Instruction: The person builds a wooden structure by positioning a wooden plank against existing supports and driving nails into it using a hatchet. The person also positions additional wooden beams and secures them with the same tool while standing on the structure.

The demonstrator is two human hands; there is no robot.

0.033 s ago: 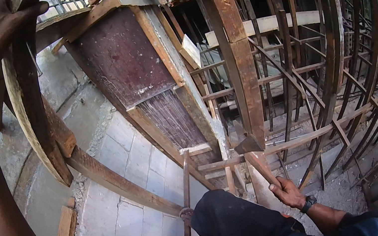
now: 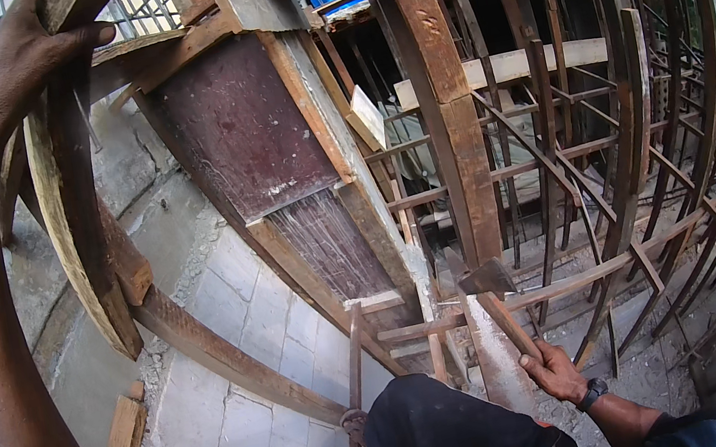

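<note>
At the upper left my left hand [image 2: 27,57] is wrapped over a wooden timber [image 2: 80,2], its thumb stretched to the right along it. Below that hand hangs an upright wooden plank [image 2: 74,245] with a pale, rough edge. At the lower right my right hand [image 2: 555,371] grips the wooden handle of a hammer [image 2: 508,323]. The hammer's dark metal head points up and away from me, close to the foot of a thick timber post [image 2: 470,175]. A pale-dusted board [image 2: 497,357] lies just left of the handle.
A dark red formwork panel [image 2: 236,130] framed in timber slants through the middle. Wooden props and braces [image 2: 545,143] crowd the right. A long timber brace [image 2: 228,356] crosses above grey paving [image 2: 261,432]. Steel bars [image 2: 142,3] show at the top left.
The view has shifted slightly, so most things sit a little lower or further right. The hammer and my right hand appear slightly lower and to the right. Both grips are unchanged.
</note>
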